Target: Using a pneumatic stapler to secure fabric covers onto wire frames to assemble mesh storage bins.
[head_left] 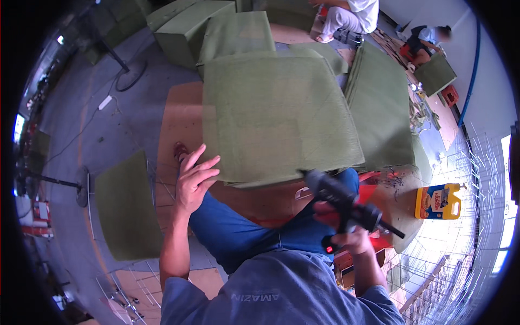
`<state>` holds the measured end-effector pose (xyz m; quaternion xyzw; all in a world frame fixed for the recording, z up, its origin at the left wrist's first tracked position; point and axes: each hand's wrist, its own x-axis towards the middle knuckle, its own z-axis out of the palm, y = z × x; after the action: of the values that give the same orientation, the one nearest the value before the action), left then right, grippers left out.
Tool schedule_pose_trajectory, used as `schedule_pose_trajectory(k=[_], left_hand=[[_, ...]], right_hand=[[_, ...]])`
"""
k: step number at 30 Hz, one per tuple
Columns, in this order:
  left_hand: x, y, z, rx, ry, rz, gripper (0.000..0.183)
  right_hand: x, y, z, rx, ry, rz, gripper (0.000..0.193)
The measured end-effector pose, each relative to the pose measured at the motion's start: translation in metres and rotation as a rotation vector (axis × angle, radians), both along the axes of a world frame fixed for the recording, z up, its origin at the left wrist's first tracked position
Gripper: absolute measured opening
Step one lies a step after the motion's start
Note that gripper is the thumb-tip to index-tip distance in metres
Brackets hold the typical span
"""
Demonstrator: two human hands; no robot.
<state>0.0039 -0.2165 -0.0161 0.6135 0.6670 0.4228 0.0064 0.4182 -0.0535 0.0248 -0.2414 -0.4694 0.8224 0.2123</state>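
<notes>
A large green fabric-covered box [276, 114] stands before my knees, its broad flat face toward me. My left hand [195, 181] is beside the near left corner of it, with fingers spread and nothing held. In my right hand [352, 238] is a black glue gun [344, 200], gripped by its handle and blurred by motion. Its nozzle points up and left at the box's near edge, while a dark stick juts from the back. A small red light glows at the handle's base.
More green boxes [235, 35] stand behind, and green panels [382, 103] lean at the right. Another green panel [127, 208] is at the left. A yellow jug [437, 201] and wire frames [460, 260] occupy the right side. Two people sit working farther off.
</notes>
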Motion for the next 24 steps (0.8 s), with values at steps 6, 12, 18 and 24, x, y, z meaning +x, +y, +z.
schedule_pose_trajectory(k=[6,12,18,24], left_hand=[[-0.006,-0.002,-0.01,0.007,-0.081,-0.054,0.013],[-0.004,-0.007,-0.011,0.004,-0.091,-0.016,0.015],[-0.004,-0.007,-0.014,0.004,-0.138,-0.01,0.014],[-0.004,-0.006,-0.015,0.01,-0.12,-0.013,0.013]], right_hand=[[-0.079,-0.042,-0.003,-0.006,-0.097,0.32,0.074],[-0.101,-0.05,-0.015,0.02,-0.128,0.343,0.06],[-0.106,-0.047,-0.021,0.038,-0.132,0.346,0.056],[-0.107,-0.049,-0.021,0.044,-0.173,0.328,0.053]])
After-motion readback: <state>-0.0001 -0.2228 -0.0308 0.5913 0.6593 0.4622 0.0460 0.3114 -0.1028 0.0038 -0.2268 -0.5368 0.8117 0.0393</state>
